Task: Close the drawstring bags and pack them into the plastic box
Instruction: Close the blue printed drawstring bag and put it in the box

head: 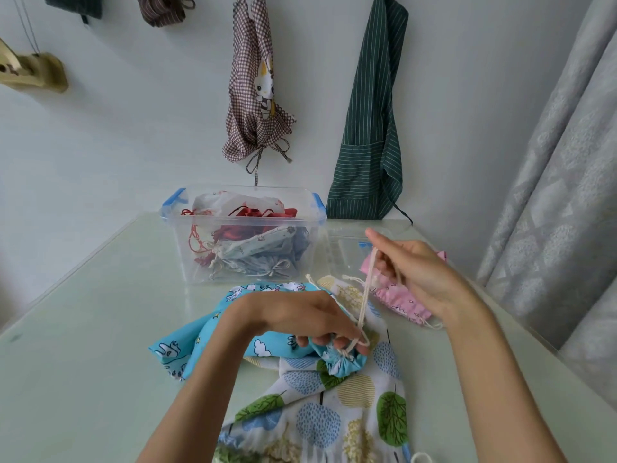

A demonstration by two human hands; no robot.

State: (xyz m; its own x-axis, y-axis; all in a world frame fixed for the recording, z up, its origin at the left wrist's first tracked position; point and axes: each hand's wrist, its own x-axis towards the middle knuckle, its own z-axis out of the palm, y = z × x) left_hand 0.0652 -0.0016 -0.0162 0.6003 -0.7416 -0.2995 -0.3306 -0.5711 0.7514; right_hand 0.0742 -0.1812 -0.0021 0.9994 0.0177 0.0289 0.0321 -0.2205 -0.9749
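My left hand (300, 315) pinches the bunched-up neck of the blue bag (207, 342). My fingers curl tight around the gathered cloth, and the cord (365, 295) loops by my fingertips. The blue bag lies under my left hand, near the middle of the table (100, 329), and its body spreads out to the left.

My right hand (414, 272) is up higher and to the right. It pinches the cream cord between thumb and fingers. The cord runs in a straight line from my right hand down to the neck of the blue bag.

The tree bag (334, 412) lies partly under the blue bag and reaches to the near edge of the table. The pink bag (397, 295) lies under my right hand, toward the right edge. Its top is gathered.

The box (243, 235) stands past the blue bag, at the far edge of the table by the wall. It is see-through with blue clips. Red, white and blue-gray bags lie in it. The lid (347, 248) lies flat just to the right of the box, and the pink bag rests partly on it.

A checked apron (257, 95) and a green striped apron (370, 128) hang on the wall. A gray curtain (561, 195) hangs at the right.
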